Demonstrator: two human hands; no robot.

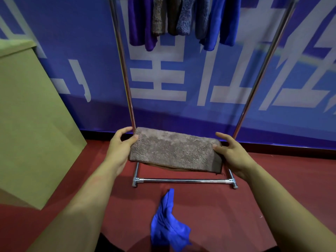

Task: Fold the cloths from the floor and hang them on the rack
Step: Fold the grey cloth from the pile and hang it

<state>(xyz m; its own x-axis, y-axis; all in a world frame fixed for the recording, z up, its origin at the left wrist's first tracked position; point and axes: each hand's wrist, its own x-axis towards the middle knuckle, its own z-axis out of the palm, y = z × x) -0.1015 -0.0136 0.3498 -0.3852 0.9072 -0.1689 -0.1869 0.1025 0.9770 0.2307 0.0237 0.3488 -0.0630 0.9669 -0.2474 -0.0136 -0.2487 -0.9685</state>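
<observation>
- A folded brown cloth (pixel 174 151) is being held flat in the air in front of the rack (pixel 125 70), above the rack's base bar (pixel 183 180) and clear of the floor (pixel 272 188).
- The cloth's left end is being pinched by the left hand (pixel 121 145), thumb on top, fingers curled behind the far corner.
- Its right end is being gripped by the right hand (pixel 231 151), thumb on the top face, fingers spread behind the edge.
- Both hands are being kept well apart, one at each short end.
- A crumpled blue cloth (pixel 170 226) is lying on the floor near the lower edge of view, not yet folded.
- Several cloths (pixel 181 20) are already hanging from the rack's top, which is out of view.
- Judgement: the layers are best kept pinched and level while being lifted, so the fold is not being lost; a free gap among the hung cloths is to be aimed for.
</observation>
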